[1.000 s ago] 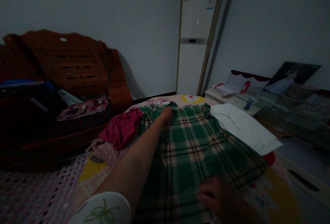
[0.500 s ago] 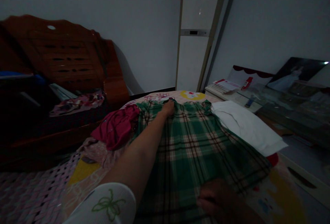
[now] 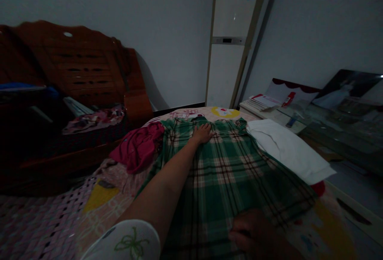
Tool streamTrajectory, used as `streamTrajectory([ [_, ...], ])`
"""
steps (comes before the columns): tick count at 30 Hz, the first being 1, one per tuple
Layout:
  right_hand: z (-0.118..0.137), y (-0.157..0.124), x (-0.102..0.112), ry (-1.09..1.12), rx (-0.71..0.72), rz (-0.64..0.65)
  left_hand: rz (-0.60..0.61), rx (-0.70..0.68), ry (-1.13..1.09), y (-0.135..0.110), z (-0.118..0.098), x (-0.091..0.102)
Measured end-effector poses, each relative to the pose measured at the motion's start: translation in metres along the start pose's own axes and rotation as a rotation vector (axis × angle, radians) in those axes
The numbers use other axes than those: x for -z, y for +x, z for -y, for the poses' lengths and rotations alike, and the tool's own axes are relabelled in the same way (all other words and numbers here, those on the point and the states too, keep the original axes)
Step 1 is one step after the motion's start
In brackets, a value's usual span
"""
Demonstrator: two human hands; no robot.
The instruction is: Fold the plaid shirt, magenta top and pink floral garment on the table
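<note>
A green plaid garment (image 3: 227,172) lies spread flat over a patterned bedspread (image 3: 101,208). My left hand (image 3: 202,133) reaches far out and rests flat, fingers stretched, on the garment near its far edge. My right hand (image 3: 255,234) lies on the near part of the same garment, fingers curled on the cloth; the dim light hides whether it pinches the fabric. A crumpled magenta garment (image 3: 139,146) sits to the left of the plaid one. A folded white cloth (image 3: 289,150) lies along its right side.
A dark wooden bench (image 3: 77,92) with clutter stands at the left. A tall white floor air conditioner (image 3: 229,44) fills the far corner. At the right, a low glass-topped table (image 3: 329,128) holds papers, a red item and a leaning picture.
My left hand has slid a little back toward me from the garment's far edge and now lies flat. The right hand has stayed in place.
</note>
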State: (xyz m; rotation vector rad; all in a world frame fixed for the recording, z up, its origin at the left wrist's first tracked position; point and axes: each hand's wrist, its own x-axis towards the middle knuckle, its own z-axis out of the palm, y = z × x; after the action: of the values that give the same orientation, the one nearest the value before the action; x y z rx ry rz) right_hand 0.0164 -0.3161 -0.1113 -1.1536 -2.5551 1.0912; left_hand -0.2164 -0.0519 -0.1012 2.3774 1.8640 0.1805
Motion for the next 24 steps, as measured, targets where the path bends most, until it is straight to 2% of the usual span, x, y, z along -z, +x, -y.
streamTrajectory([
  [9, 0.008, -0.003, 0.003, 0.02, -0.078, -0.058, -0.04, 0.01, -0.021, -0.01, 0.005, 0.016],
  [12, 0.007, -0.004, 0.002, 0.047, -0.071, -0.055, 0.015, -0.034, 0.002, -0.019, 0.012, 0.018],
  [15, 0.005, -0.003, 0.002, 0.063, -0.046, -0.055, 0.052, -0.088, 0.01, -0.031, 0.028, 0.012],
  [17, 0.006, -0.002, 0.003, 0.07, -0.049, -0.061, 0.009, -0.077, 0.019, -0.038, 0.04, 0.007],
  [20, 0.007, -0.001, 0.006, 0.092, -0.037, -0.051, -0.095, 0.026, 0.009, -0.045, 0.05, 0.009],
  [22, 0.006, 0.0, 0.007, 0.108, -0.011, -0.053, -0.1, 0.067, 0.002, -0.051, 0.047, 0.014],
  [24, 0.004, -0.001, 0.007, 0.117, 0.008, -0.063, -0.052, 0.042, 0.011, -0.06, 0.037, 0.018],
])
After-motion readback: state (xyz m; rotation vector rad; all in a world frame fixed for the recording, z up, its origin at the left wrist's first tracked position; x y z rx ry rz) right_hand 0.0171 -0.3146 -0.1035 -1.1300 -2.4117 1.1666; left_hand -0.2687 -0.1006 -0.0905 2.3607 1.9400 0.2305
